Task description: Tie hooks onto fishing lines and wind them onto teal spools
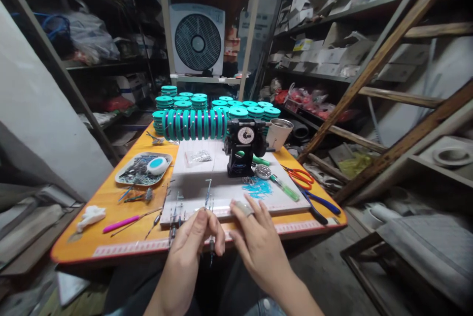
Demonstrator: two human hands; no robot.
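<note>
Pinching left hand (190,247): your thumb and forefinger are closed together on a slim, coil-like strand (207,194). Strand sticks up just past your fingertips, over the front edge of the white board (223,190). Too small to tell how it's built.
Right hand (260,232): fingers spread, tips at the board's front edge, no clear grip. Greyish sliver by your forefinger, can't tell what.
Slip risk: you've got a small contact patch on a thin part. Roll your thumb and the strand could twist or drop to your lap.
Dangling bits (177,212): crowded at the board edge, just beside your left hand. Likely to snag if your wrist swings left.
Turquoise strips (258,188): loose pile ahead of your right hand. A careless sweep would scatter them.
Bead tub (263,178): uncovered, next to the strips. Knock it and you've got metal bits everywhere.
Blue-handled pliers (323,205): near the right edge of the tabletop (79,244); your elbow could push them off.
Winder (245,135): loaded with teal spools (195,125) on its shaft. Bump the overhang and it might tip.
</note>
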